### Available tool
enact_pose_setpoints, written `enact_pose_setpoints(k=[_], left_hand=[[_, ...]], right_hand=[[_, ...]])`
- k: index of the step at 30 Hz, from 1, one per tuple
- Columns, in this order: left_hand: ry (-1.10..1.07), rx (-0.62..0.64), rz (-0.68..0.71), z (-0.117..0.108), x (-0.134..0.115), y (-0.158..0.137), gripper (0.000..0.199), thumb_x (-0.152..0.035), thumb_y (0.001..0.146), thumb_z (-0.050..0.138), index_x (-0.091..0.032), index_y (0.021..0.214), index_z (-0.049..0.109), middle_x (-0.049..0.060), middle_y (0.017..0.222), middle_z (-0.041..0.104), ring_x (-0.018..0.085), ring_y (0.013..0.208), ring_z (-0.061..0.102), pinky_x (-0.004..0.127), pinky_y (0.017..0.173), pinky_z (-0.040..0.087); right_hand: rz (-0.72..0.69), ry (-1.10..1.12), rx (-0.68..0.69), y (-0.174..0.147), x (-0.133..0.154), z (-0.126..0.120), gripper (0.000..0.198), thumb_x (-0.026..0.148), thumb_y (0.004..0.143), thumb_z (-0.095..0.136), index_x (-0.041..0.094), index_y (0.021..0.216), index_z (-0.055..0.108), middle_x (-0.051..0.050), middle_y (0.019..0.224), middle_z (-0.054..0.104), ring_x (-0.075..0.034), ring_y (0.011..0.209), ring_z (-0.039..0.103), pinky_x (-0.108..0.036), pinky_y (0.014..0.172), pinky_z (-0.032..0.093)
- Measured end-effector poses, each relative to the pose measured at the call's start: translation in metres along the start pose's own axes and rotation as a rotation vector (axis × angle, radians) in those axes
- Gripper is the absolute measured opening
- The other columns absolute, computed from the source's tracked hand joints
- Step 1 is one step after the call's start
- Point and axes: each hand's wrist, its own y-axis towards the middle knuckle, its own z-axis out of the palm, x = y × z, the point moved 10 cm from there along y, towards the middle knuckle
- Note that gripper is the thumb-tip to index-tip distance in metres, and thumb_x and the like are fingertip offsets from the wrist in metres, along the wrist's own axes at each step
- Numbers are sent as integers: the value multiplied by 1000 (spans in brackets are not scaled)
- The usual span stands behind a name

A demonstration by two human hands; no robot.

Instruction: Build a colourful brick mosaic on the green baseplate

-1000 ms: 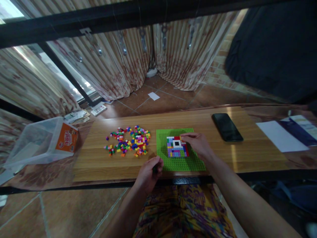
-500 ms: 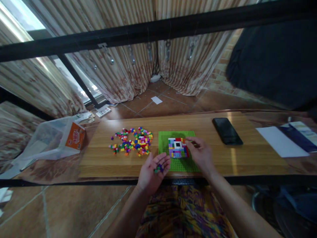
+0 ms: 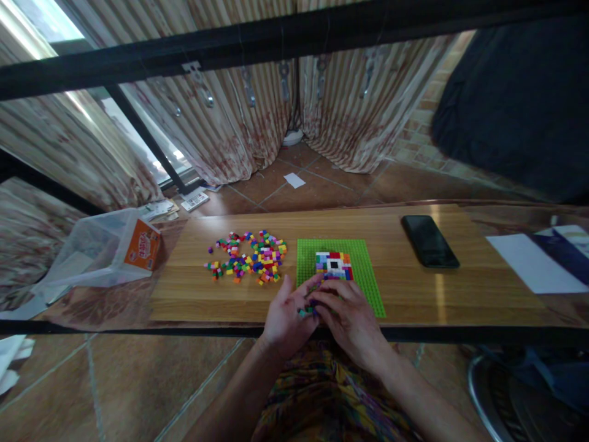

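My left hand [image 3: 288, 318] is palm up and cupped, with a few small green and dark toy bricks [image 3: 304, 312] lying in it. Over that palm, the thumb and fingers of my right hand [image 3: 347, 316] pinch at a purple brick among them. Just beyond both hands is a green studded baseplate [image 3: 370, 276]. On it sits a square patch of multicoloured bricks [image 3: 345, 264] with a white ring around a black centre. My right hand covers the patch's near part.
Left of the baseplate, a loose heap of coloured bricks [image 3: 267, 258] lies on the wooden board [image 3: 193, 301]. A clear plastic tub [image 3: 99, 245] with an orange label stands at far left. A black phone [image 3: 430, 241] and white paper [image 3: 529, 261] are to the right.
My right hand has left the right edge of the brick patch and come down and left to my left palm. My left hand stays cupped. The view has shifted slightly.
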Motion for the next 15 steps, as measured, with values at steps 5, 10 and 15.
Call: enact_pose_setpoints(k=[5, 10, 15], left_hand=[[7, 51, -13, 4, 4, 0, 64, -60, 91, 30, -12, 123, 58, 15, 106, 64, 22, 92, 63, 32, 83, 49], [-7, -36, -7, -7, 8, 6, 59, -57, 92, 33, -10, 113, 62, 14, 100, 66, 20, 90, 64, 29, 79, 50], [35, -169, 26, -26, 0, 6, 44, -43, 93, 44, -7, 103, 66, 15, 99, 68, 18, 87, 65, 28, 82, 51]], right_hand=[[11, -20, -12, -2, 0, 6, 17, 19, 87, 57, 24, 95, 71, -7, 104, 65, -25, 99, 56, -43, 83, 49], [58, 51, -14, -3, 1, 3, 15, 20, 89, 55, 24, 92, 69, -6, 101, 67, -24, 98, 59, -44, 86, 48], [282, 207, -103, -5, -35, -24, 18, 30, 91, 50, 25, 99, 66, -5, 97, 70, -21, 89, 66, -35, 77, 53]])
